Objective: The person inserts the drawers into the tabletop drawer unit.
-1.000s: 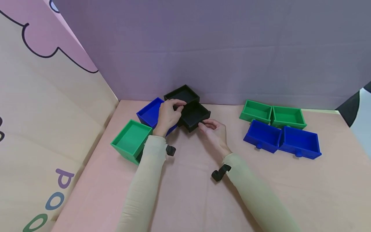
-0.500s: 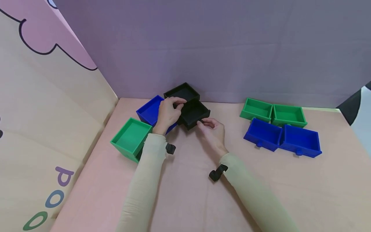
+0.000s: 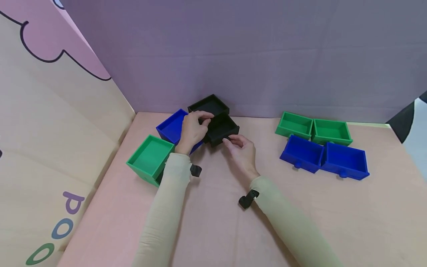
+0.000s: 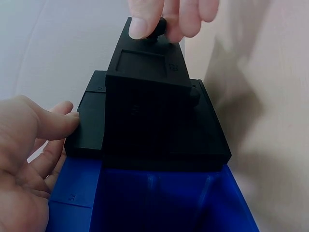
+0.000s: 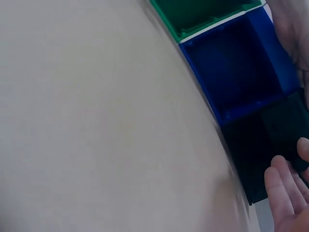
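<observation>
My left hand (image 3: 193,129) grips the side edge of a black drawer housing (image 3: 208,105), which stands by the wall. In the left wrist view its thumb and curled fingers hold that edge. My right hand (image 3: 242,152) pinches the round knob (image 4: 157,29) of a black drawer (image 3: 221,128). The drawer sits partly inside the black housing, its knob end sticking out. Beside the black housing stands a blue housing (image 3: 170,127), half hidden by my left hand. A green housing (image 3: 151,156) stands nearer, next to my left forearm.
Two green drawers, one on the left (image 3: 295,125) and one on the right (image 3: 331,131), lie to the right by the wall. Before them sit two blue drawers, a left one (image 3: 302,152) and a right one (image 3: 346,160). A purple-grey wall (image 3: 250,55) bounds the back.
My right hand has moved slightly left and away from me, and the black drawer has slid a little with it toward the housing. The left hand keeps its hold.
</observation>
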Action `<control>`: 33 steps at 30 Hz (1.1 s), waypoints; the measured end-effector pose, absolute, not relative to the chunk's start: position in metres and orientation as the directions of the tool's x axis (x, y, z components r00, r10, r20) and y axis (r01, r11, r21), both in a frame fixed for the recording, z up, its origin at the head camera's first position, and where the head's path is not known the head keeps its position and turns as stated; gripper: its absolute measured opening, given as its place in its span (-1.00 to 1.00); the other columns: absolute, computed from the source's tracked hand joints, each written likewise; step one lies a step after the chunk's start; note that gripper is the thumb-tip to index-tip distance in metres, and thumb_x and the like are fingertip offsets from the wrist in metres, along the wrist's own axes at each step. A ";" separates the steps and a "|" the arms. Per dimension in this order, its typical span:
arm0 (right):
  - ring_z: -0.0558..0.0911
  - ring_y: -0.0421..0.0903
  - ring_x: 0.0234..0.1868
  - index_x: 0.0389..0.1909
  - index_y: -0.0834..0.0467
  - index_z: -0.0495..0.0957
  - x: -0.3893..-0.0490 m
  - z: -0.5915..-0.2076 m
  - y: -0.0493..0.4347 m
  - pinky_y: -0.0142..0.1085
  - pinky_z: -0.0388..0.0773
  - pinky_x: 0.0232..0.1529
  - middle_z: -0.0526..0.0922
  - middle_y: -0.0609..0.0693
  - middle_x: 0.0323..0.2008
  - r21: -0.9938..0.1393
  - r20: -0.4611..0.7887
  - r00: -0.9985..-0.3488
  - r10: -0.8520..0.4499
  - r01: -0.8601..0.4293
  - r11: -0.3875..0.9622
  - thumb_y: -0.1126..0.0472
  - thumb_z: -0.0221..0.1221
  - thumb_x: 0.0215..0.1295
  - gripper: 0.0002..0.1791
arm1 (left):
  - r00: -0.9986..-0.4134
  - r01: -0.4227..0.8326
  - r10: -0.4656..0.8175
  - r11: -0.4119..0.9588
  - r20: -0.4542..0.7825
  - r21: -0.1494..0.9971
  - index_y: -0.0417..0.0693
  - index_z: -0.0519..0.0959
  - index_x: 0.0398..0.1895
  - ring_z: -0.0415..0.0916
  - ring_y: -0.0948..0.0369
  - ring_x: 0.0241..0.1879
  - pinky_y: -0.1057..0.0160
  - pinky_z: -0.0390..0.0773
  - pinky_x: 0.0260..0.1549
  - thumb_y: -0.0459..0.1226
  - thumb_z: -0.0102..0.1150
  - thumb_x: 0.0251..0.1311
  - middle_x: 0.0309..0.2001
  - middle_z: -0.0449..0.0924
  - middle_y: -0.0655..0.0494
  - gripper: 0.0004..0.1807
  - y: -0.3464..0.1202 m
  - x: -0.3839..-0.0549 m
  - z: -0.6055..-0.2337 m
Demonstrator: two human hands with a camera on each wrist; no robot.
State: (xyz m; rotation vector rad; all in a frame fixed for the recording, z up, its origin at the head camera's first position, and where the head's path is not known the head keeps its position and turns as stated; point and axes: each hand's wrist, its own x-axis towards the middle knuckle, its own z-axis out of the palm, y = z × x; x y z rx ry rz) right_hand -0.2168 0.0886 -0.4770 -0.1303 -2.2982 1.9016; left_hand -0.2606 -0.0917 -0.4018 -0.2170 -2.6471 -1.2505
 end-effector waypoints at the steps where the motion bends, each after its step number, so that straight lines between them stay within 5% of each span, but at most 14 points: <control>1: 0.79 -0.04 -0.04 0.02 0.20 0.74 -0.216 -0.478 0.089 -0.55 0.61 -0.15 0.82 0.18 -0.05 -0.980 0.065 -0.984 0.167 -0.031 0.198 0.05 0.46 0.36 -0.64 | -0.968 0.221 0.047 0.631 0.248 0.744 0.00 0.79 0.11 0.64 0.01 0.17 -0.02 0.60 0.26 -0.33 0.22 0.51 0.07 0.79 -0.02 -0.75 -0.092 -0.260 -0.402; 12: 0.86 0.14 -0.14 0.00 0.28 0.76 -0.209 -0.480 0.088 -0.53 0.68 -0.26 0.85 0.23 -0.11 -0.979 0.143 -0.971 0.191 -0.110 0.174 0.21 0.44 0.35 -0.71 | -0.964 0.234 0.052 0.633 0.261 0.738 0.00 0.79 0.11 0.65 0.02 0.15 -0.01 0.60 0.25 -0.32 0.22 0.51 0.07 0.79 -0.01 -0.75 -0.091 -0.262 -0.404; 19: 0.86 -0.04 -0.10 0.03 0.18 0.82 -0.213 -0.477 0.090 -0.43 0.69 -0.03 0.87 0.10 -0.06 -0.953 0.169 -0.959 0.226 -0.100 0.287 0.18 0.45 0.36 -0.72 | -0.968 0.217 0.037 0.616 0.247 0.757 0.00 0.77 0.14 0.65 0.04 0.16 -0.02 0.58 0.27 -0.32 0.23 0.50 0.06 0.80 0.01 -0.74 -0.090 -0.261 -0.404; 33: 0.81 0.00 0.02 0.00 0.17 0.83 -0.219 -0.474 0.090 -0.08 0.69 0.19 0.86 0.11 -0.05 -0.956 0.155 -0.962 0.223 -0.089 0.280 0.13 0.50 0.31 -0.70 | -0.967 0.220 0.039 0.622 0.250 0.751 0.00 0.77 0.15 0.64 0.04 0.17 -0.03 0.57 0.29 -0.32 0.22 0.50 0.08 0.79 0.01 -0.73 -0.091 -0.260 -0.403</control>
